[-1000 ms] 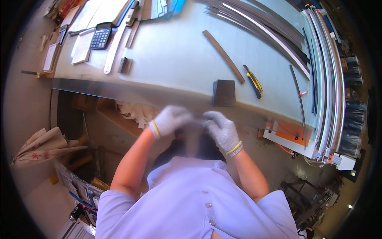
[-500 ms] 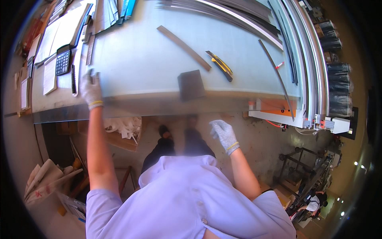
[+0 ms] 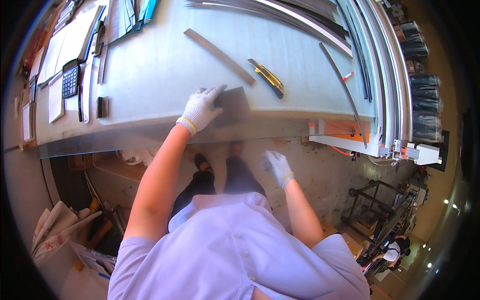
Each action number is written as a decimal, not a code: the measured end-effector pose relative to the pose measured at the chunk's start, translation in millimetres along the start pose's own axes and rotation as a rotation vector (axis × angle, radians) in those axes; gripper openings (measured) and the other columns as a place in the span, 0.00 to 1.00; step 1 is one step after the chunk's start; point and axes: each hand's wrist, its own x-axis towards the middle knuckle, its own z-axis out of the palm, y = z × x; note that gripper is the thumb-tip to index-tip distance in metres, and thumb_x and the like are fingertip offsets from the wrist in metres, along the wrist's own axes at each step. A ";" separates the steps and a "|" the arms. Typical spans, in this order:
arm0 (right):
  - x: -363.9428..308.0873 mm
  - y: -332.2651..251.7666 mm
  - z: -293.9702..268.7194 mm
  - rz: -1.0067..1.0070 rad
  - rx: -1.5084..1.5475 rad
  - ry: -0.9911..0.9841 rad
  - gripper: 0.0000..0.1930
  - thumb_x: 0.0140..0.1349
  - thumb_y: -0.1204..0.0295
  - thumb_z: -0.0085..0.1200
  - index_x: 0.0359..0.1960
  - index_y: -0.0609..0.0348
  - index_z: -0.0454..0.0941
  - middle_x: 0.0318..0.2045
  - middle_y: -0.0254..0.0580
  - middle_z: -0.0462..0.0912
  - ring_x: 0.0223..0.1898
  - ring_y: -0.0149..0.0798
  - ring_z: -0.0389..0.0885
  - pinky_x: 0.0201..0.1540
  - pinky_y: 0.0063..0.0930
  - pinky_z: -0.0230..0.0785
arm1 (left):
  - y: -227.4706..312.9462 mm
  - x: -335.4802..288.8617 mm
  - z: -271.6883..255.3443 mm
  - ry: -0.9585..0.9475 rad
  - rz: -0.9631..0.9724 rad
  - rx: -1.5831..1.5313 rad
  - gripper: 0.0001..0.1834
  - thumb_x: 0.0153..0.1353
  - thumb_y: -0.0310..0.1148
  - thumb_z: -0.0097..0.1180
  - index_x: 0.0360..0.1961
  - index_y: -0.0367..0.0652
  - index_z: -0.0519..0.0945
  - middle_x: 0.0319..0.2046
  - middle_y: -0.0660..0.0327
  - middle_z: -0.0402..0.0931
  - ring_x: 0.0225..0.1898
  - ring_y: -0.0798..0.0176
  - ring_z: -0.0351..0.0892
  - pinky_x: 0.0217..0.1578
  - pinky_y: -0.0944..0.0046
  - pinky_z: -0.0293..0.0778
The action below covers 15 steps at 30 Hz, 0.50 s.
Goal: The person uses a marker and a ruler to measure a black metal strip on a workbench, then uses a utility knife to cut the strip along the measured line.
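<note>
My left hand (image 3: 202,107), in a pale knit glove with a yellow cuff, reaches over the table's near edge. Its fingers and thumb are apart at the left edge of a dark rectangular piece (image 3: 233,106), and I see no firm grip on it. My right hand (image 3: 278,168), gloved likewise, hangs over the floor in front of the table, fingers loosely bent with nothing visible in them. Beyond the dark piece lie a yellow-and-black utility knife (image 3: 267,78) and a flat brown-grey strip (image 3: 219,56).
At the left of the glass-topped table (image 3: 150,75) are a calculator (image 3: 70,82), papers and a small dark block (image 3: 102,107). Long dark strips (image 3: 300,25) lie at the far right, beside metal rails (image 3: 395,75). A thin strip (image 3: 345,92) reaches the near right edge.
My left hand has moved right along the table's near edge to the dark rectangular piece. The small dark block now shows near where that hand was. My right hand stays over the floor.
</note>
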 end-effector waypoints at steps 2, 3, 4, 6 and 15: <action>14.1 0.1 1.5 -0.282 -0.085 0.018 0.20 0.70 0.58 0.52 0.49 0.65 0.78 0.37 0.42 0.83 0.37 0.35 0.82 0.39 0.30 0.77 | 8.3 -4.3 6.3 -0.038 0.058 0.010 0.40 0.53 0.32 0.65 0.68 0.52 0.65 0.55 0.53 0.76 0.55 0.43 0.72 0.58 0.50 0.69; 16.5 -16.9 6.9 -0.261 0.009 -0.041 0.20 0.69 0.59 0.53 0.49 0.66 0.77 0.39 0.44 0.83 0.38 0.37 0.82 0.40 0.32 0.77 | 12.3 -8.9 11.0 -0.059 0.081 0.014 0.40 0.53 0.32 0.65 0.68 0.52 0.65 0.55 0.52 0.76 0.55 0.43 0.72 0.58 0.49 0.69; 17.0 -36.7 11.9 -0.235 0.103 -0.095 0.19 0.69 0.60 0.53 0.49 0.66 0.77 0.41 0.45 0.82 0.40 0.39 0.83 0.41 0.34 0.78 | 18.7 -13.1 15.0 -0.090 0.099 0.000 0.40 0.53 0.31 0.65 0.68 0.51 0.65 0.55 0.51 0.75 0.55 0.41 0.71 0.58 0.49 0.69; 0.4 -94.9 25.2 0.203 0.568 -0.304 0.16 0.67 0.66 0.55 0.48 0.67 0.75 0.46 0.50 0.79 0.44 0.45 0.82 0.43 0.41 0.80 | 28.6 -23.6 25.1 -0.136 0.128 -0.034 0.40 0.52 0.30 0.64 0.68 0.51 0.64 0.56 0.50 0.73 0.56 0.40 0.70 0.58 0.48 0.69; -32.6 -149.2 39.7 0.022 0.369 -0.355 0.14 0.66 0.70 0.54 0.49 0.67 0.77 0.39 0.45 0.83 0.33 0.38 0.84 0.37 0.30 0.78 | 40.0 -76.2 44.2 0.161 -0.426 -0.882 0.38 0.64 0.35 0.59 0.71 0.35 0.58 0.64 0.50 0.68 0.65 0.54 0.67 0.64 0.57 0.64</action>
